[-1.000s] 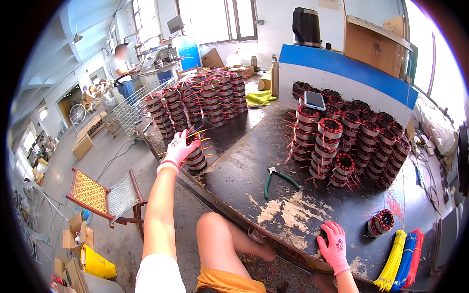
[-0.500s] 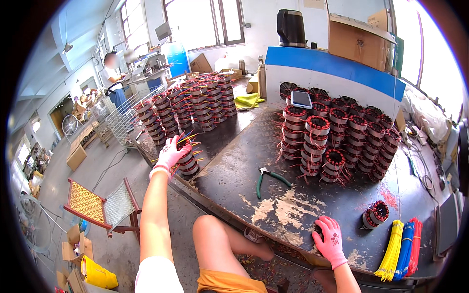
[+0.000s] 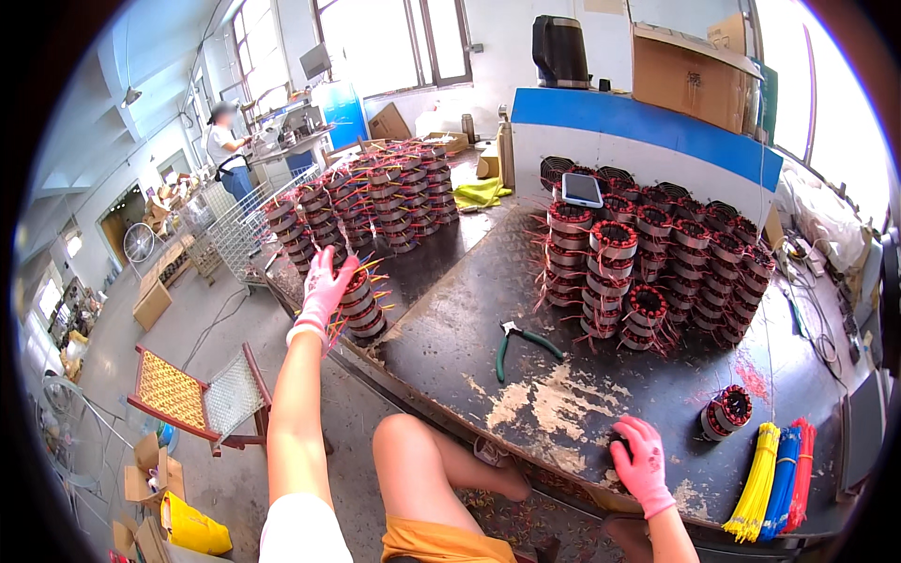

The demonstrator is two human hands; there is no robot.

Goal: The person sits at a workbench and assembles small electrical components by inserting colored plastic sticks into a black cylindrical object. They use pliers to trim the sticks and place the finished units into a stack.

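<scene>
My left hand [image 3: 324, 289], in a pink glove, is open beside the left edge of a short stack of wire-wound stator cores [image 3: 360, 304]. Its fingers stretch out; whether they touch the stack, I cannot tell. Yellow and red leads stick out of the stack. At the near table edge rests my right hand [image 3: 643, 462], also pink-gloved, its fingers bent and the thumb apart. A dark patch shows between thumb and fingers; it may be tabletop. Nearby stand a single stator core [image 3: 725, 413] and green-handled pliers [image 3: 526, 343].
Tall stator stacks stand at back left [image 3: 399, 192] and right [image 3: 610, 258], the latter under a phone [image 3: 581, 190]. Bundles of yellow [image 3: 754, 483], blue [image 3: 780, 483] and red wires [image 3: 801, 474] lie at right. A woven chair [image 3: 202, 394] stands left; a person [image 3: 228, 155] works far off.
My left hand has drawn off the top of the short stack toward its left side, uncovering the upper core. My right hand's fingers have bent more. The far person has shifted slightly.
</scene>
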